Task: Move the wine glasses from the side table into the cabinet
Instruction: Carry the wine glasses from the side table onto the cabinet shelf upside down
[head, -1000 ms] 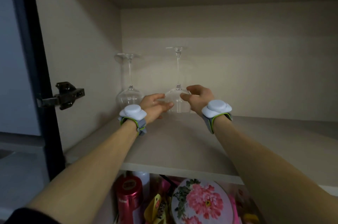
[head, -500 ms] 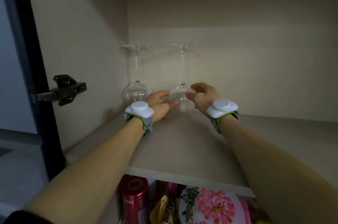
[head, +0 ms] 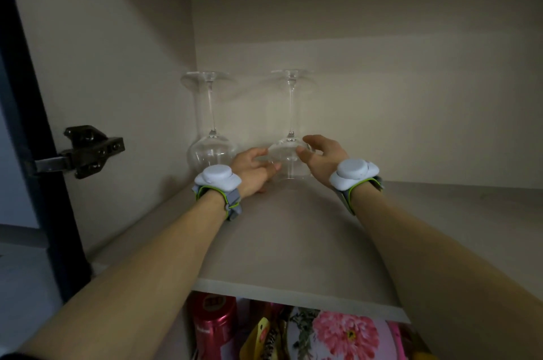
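Here, inside the cabinet: 2 wine glasses upside down on the shelf, rims down, feet up, near its back-left corner. Left wine glass nearest the left wall, untouched; right wine glass just beside it, apart, between both hands. Left hand at the bowl's left side, fingers loosely extended, grip released; contact with the glass hard to tell. Right hand at the bowl's right side, fingers relaxed and spread, grip likewise released. White wrist devices strapped on both forearms. Dark hinge on the left wall. Below the shelf's front edge: red can and floral tin.
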### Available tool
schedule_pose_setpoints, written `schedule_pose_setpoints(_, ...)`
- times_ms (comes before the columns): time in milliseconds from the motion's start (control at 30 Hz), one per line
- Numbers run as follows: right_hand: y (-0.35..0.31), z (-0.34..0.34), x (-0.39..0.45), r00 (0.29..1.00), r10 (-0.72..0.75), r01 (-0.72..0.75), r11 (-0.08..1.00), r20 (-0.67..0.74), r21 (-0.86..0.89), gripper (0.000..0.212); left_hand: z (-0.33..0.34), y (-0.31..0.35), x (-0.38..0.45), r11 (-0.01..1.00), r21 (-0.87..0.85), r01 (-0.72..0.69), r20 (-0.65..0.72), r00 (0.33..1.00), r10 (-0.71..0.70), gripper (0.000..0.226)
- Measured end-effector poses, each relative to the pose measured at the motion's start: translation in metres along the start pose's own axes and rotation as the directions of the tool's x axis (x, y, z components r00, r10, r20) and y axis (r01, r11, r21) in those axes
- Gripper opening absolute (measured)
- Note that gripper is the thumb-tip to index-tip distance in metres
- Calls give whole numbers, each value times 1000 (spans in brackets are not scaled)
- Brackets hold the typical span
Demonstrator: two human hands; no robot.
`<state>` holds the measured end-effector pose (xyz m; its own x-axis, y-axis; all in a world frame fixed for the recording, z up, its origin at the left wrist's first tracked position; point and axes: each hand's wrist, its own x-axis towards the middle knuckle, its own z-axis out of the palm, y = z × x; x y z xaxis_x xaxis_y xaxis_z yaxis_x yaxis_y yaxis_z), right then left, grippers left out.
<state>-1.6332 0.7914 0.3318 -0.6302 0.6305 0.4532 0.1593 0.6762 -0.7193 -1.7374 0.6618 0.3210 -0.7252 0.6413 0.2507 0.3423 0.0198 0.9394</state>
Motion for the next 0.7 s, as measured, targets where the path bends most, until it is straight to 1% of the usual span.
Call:
schedule_pose_setpoints(200, 2, 1, 1, 999, -9, 11, 998, 34, -59, 48, 1, -3, 2, 1000, 7, -24, -16, 1000, 24, 49)
schedule_pose_setpoints(267, 0, 2, -2, 1000, -14, 15, 998, 22, -59, 48, 1, -3, 1, 999, 24, -32, -11, 999, 33, 49)
schedule_pose_setpoints(400, -6, 1, -14, 984, -107, 82, 982, -142, -170, 48, 0, -3, -5, 996, 84, -22, -20, 1000, 24, 51)
schedule_pose_setpoints(500, -11, -2, -26, 966, -162, 117, 969, -199, -218, 40, -4, -1, -14, 988, 152, 5, -39, 999, 1, 47)
schedule_pose_setpoints(600, -13, -6, -41, 969, -183, 131, 951, -167, -280, 32, -6, 0, -26, 982, 186, 16, -35, 999, -10, 39)
schedule_pose_setpoints(700, -13, -7, -63, 984, -162, 129, 935, -75, -330, 28, -10, 0, -42, 979, 203, 8, -6, 1000, -7, 29)
